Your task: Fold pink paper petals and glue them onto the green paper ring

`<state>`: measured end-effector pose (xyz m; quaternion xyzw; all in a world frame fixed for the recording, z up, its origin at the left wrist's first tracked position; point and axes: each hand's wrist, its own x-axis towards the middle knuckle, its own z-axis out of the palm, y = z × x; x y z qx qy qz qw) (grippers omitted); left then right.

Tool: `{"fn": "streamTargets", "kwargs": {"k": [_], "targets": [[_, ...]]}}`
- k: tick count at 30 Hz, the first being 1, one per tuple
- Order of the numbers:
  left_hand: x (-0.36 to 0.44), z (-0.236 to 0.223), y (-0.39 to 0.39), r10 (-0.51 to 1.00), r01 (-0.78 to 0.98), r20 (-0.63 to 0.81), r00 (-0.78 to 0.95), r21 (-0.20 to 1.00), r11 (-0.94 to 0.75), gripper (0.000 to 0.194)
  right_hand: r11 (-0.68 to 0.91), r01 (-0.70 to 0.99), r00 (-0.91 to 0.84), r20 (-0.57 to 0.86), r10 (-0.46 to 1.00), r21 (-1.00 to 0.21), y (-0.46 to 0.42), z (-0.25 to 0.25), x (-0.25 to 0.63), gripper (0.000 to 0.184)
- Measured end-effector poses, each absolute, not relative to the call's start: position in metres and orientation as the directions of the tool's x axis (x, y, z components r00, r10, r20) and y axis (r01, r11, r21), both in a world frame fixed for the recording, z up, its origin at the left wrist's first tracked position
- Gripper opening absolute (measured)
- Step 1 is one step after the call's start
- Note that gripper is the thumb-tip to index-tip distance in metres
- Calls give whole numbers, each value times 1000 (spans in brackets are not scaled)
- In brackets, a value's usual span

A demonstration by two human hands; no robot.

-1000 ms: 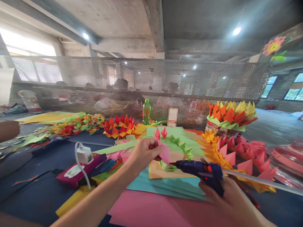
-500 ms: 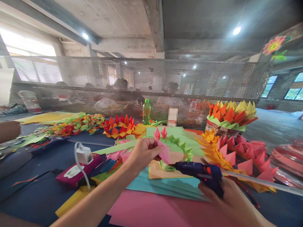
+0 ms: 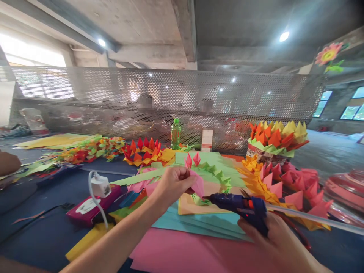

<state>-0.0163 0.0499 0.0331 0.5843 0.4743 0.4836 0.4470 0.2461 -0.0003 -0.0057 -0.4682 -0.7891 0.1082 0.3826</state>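
Observation:
In the middle of the head view, my left hand pinches a folded pink paper piece between thumb and fingers. My right hand is wrapped round the grip of a dark blue glue gun, whose small light glows red. The nozzle points left, close to the lower tip of the pink piece; whether they touch I cannot tell. A clear glue stick sticks out of the gun's rear. Just behind my left hand lies a ring of green folded paper with two pink points on it.
Coloured paper sheets lie beneath my hands. A magenta power strip with a white charger sits at left. Orange and pink folded pieces, a layered paper basket and a green bottle stand around. Another person's hand shows far left.
My hands, the pink paper piece and the glue gun hold almost the same place. The other person's hand at far left has shifted slightly left and down.

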Motion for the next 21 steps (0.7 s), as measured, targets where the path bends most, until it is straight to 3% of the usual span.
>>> {"fn": "streamTargets", "kwargs": {"k": [21], "targets": [[-22,49,45,990,66,118,73,990,-123,19,539,678,-329,449,831,-501,5,-7,251,30]]}}
